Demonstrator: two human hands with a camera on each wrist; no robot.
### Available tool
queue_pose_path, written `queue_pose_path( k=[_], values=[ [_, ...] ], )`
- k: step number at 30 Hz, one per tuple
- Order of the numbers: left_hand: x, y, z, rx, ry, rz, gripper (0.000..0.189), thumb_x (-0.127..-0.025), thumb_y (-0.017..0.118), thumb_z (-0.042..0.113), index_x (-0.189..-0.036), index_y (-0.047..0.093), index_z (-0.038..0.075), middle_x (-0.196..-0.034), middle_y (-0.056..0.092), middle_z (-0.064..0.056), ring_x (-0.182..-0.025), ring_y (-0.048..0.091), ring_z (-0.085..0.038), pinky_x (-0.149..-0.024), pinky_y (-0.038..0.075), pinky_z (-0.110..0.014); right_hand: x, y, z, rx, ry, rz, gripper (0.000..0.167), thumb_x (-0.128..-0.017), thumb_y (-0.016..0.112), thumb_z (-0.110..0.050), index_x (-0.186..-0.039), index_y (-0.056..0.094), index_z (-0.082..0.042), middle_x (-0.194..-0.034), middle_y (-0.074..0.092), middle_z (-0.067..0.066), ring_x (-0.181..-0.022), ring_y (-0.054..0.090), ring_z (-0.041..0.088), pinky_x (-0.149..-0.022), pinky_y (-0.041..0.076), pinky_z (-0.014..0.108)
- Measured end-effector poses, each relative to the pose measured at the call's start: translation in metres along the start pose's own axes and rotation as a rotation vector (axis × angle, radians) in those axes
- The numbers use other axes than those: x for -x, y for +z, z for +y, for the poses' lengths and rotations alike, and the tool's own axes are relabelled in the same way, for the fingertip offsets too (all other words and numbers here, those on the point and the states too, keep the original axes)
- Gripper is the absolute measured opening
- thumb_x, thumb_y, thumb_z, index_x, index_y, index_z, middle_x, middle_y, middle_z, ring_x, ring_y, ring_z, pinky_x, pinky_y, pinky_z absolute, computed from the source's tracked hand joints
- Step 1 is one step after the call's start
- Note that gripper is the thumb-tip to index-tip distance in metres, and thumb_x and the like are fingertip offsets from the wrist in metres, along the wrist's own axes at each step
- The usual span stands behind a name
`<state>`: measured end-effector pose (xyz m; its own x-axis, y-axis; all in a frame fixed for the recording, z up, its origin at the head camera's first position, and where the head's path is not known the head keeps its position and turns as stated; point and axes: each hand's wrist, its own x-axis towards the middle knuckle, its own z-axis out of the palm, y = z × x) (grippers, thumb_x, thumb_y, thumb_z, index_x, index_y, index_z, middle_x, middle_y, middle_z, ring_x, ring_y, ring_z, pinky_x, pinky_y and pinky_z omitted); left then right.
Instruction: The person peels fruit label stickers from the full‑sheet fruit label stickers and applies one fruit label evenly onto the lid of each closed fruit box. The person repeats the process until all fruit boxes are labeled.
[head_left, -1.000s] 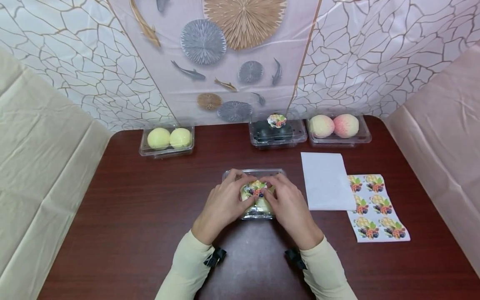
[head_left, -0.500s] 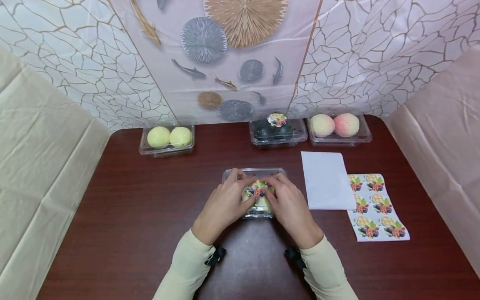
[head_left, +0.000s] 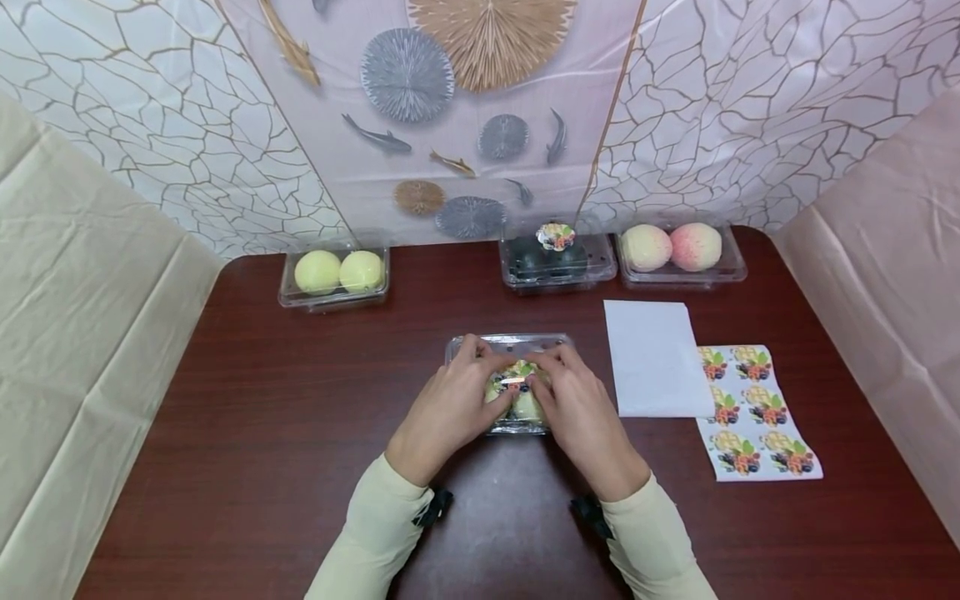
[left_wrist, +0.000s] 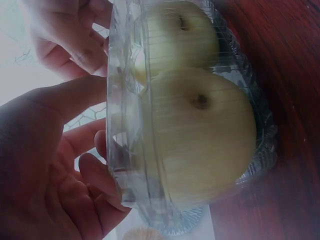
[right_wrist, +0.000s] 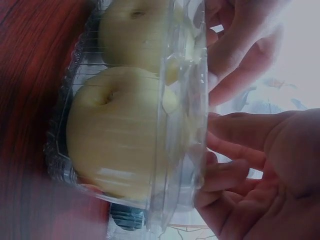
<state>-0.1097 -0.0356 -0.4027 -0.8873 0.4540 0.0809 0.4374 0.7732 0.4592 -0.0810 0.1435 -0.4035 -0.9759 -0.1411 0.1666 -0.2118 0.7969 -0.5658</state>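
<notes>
A clear plastic clamshell box (head_left: 519,339) holds two pale yellow fruits (left_wrist: 210,135), each with a dark stem dimple. On its lid lies a colourful fruit-print sticker (head_left: 517,372). My left hand (head_left: 450,407) rests over the left part of the lid, thumb and index fingertip at the sticker's edge. From the right, my right hand (head_left: 588,417) presses the sticker's other side with its thumb and index finger. Both wrist views show bent fingertips against the lid's face, with the box down on the table.
Along the back of the table (head_left: 270,417) stand boxes of yellow fruit (head_left: 317,273), dark fruit under a sticker (head_left: 556,237), and pink-white peaches (head_left: 696,247). To the right, a white sheet (head_left: 658,358) overlaps a sticker sheet (head_left: 765,412).
The sticker has shifted slightly right, looks flatter on the lid, and shows a bright glint. Both hands stay nearly in place around it.
</notes>
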Motion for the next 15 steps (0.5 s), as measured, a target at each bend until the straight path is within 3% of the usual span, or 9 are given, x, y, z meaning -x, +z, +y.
queue_pose_path(
  k=[5, 9, 12, 15],
  values=[
    [-0.002, -0.003, 0.002, -0.009, -0.039, -0.024, 0.038, -0.096, 0.080, 0.033, -0.131, 0.076, 0.020, -0.115, 0.058, -0.011, -0.072, 0.058, -0.018, -0.064, 0.056, -0.039, 0.004, -0.003, -0.001, 0.032, -0.029, 0.024, 0.026, -0.098, 0.076, -0.010, -0.123, 0.076, -0.003, -0.110, 0.065, 0.013, -0.095, 0.063, 0.029, -0.078, 0.057, 0.045],
    [-0.003, -0.005, 0.004, -0.049, -0.068, -0.050, 0.040, -0.096, 0.080, 0.038, -0.133, 0.076, 0.025, -0.116, 0.058, -0.011, -0.065, 0.058, -0.020, -0.054, 0.052, -0.037, 0.008, -0.002, 0.000, 0.082, -0.075, 0.033, 0.026, -0.096, 0.078, -0.008, -0.122, 0.077, -0.003, -0.108, 0.064, 0.012, -0.094, 0.055, 0.028, -0.076, 0.054, 0.041],
    [-0.001, -0.004, 0.005, -0.133, -0.044, -0.023, 0.040, -0.095, 0.079, 0.042, -0.133, 0.075, 0.029, -0.114, 0.059, -0.009, -0.073, 0.062, -0.022, -0.052, 0.052, -0.039, 0.012, 0.000, 0.002, 0.107, -0.125, 0.040, 0.029, -0.096, 0.077, -0.006, -0.125, 0.075, -0.002, -0.114, 0.063, 0.014, -0.096, 0.053, 0.030, -0.079, 0.052, 0.041],
    [0.003, 0.001, 0.003, -0.184, 0.011, 0.043, 0.040, -0.096, 0.078, 0.042, -0.132, 0.075, 0.025, -0.115, 0.061, -0.007, -0.094, 0.063, -0.025, -0.063, 0.056, -0.041, 0.016, 0.003, 0.004, 0.139, -0.170, 0.061, 0.032, -0.096, 0.077, -0.006, -0.128, 0.073, -0.001, -0.120, 0.064, 0.017, -0.099, 0.054, 0.034, -0.084, 0.050, 0.045]
  ],
)
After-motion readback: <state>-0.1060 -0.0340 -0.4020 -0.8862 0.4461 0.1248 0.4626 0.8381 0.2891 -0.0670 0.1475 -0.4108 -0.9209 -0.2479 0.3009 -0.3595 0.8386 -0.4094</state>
